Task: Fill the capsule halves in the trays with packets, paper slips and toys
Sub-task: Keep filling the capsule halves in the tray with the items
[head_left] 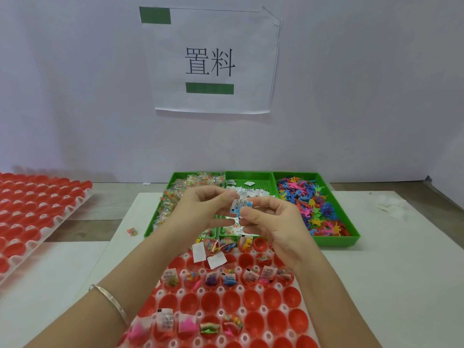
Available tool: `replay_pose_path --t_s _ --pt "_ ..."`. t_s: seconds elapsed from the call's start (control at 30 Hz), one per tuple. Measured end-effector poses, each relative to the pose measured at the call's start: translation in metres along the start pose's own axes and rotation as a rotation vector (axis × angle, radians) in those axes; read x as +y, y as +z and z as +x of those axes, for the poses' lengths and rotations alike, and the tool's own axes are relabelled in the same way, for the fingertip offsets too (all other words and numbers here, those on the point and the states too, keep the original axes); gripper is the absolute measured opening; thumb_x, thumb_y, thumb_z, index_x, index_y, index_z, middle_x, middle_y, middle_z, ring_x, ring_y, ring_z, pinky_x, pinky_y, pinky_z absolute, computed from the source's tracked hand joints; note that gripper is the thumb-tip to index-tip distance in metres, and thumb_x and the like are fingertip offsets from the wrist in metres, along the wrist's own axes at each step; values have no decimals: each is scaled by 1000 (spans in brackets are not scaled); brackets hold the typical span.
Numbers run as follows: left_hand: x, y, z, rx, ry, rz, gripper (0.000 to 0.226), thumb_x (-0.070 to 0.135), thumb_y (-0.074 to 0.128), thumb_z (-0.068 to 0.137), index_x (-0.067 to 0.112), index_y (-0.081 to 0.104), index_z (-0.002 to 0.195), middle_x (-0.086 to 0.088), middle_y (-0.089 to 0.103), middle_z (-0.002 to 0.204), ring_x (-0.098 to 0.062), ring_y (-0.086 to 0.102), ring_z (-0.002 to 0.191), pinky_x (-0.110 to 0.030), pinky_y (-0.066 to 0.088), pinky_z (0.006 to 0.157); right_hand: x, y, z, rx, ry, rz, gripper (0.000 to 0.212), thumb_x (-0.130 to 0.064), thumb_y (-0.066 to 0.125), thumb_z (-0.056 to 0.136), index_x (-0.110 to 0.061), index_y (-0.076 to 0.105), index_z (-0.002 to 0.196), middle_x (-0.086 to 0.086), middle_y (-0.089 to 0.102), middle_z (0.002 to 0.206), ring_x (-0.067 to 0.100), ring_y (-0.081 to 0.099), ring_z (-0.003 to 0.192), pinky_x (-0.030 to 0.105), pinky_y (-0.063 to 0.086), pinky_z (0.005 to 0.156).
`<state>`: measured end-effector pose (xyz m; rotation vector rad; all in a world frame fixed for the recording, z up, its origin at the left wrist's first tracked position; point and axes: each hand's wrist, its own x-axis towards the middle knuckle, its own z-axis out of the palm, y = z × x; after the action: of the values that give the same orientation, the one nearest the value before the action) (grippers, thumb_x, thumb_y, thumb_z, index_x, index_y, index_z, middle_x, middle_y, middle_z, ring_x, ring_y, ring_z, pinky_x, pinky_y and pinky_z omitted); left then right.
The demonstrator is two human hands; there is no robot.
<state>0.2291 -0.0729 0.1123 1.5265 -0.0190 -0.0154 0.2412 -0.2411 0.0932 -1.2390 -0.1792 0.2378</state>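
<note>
My left hand and my right hand meet above the green bins and pinch a small stack of printed paper slips between their fingertips. Below them lies a white tray of red capsule halves. Some halves in it hold slips, packets and small toys, others hold nothing. Two loose white slips lie on the tray's far rows. Three green bins stand behind: candy packets on the left, paper slips in the middle, colourful toy figures on the right.
A second tray of red capsule halves lies at the left. One stray packet sits on the white mat left of the bins. A paper sign hangs on the wall behind. A crumpled white cloth lies far right.
</note>
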Motion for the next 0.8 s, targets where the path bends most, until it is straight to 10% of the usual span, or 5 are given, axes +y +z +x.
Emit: replay_pose_path --t_s 0.23,0.4,0.8 --pt "-7 4 -1 -27 -31 110 28 27 65 87 0 71 94 -6 70 77 -18 69 68 -35 61 71 5 -3 2 -3 59 -67 19 -18 83 56 -14 71 70 3 71 73 15 70 69 28 58 55" --pt "-8 0 -9 -131 -38 65 40 27 78 71 3 71 102 -12 74 93 -24 72 84 -31 60 75 6 -1 -2 -30 91 -9 45 -19 81 61 -12 64 101 8 75 86 24 74 75 26 55 52" --pt "-19 2 -65 81 55 19 7 8 74 81 10 74 87 -10 74 76 -19 72 69 -25 59 63 1 12 -50 -23 -67 -324 19 -4 74 80 -8 71 98 10 75 82 24 74 73 24 56 53"
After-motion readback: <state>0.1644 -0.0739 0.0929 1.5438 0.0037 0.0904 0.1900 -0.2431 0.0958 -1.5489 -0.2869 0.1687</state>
